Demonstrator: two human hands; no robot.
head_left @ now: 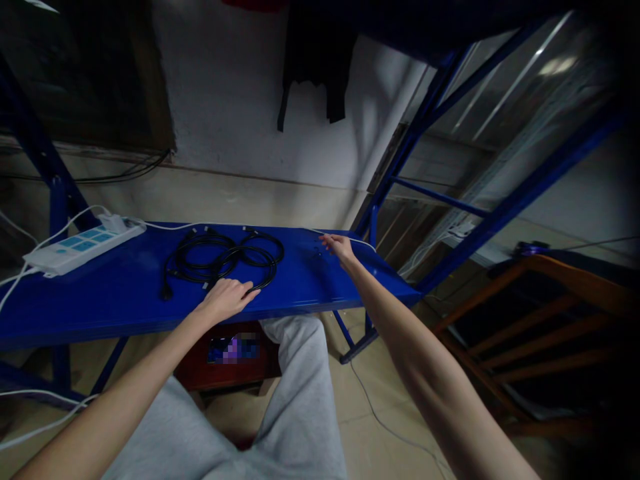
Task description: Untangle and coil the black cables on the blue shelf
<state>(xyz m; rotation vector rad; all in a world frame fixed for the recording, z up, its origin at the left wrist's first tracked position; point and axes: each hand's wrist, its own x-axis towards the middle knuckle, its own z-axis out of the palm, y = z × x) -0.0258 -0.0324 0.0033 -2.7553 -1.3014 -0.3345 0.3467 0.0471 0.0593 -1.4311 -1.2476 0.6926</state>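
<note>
Black cables (187, 257) lie in overlapping coils on the blue shelf (120, 293), with several connector ends showing. My left hand (227, 300) is at the front of the coils, its thumb and forefinger closed on a loop of black cable at the right coil's near edge. Over the right part of the shelf, my right hand (339, 247) is held palm down, fingers loosely bent and apart. Just left of its fingertips are small thin dark pieces (317, 252), too small to name. A white cord (365, 243) runs behind that hand.
A white power strip (85, 247) with plugged-in cords sits on the shelf's left end. Blue metal posts (420, 120) frame the right side. Below the shelf, a phone (233, 349) lies on a red-brown stool (200, 373). A wooden chair (540, 320) stands at right.
</note>
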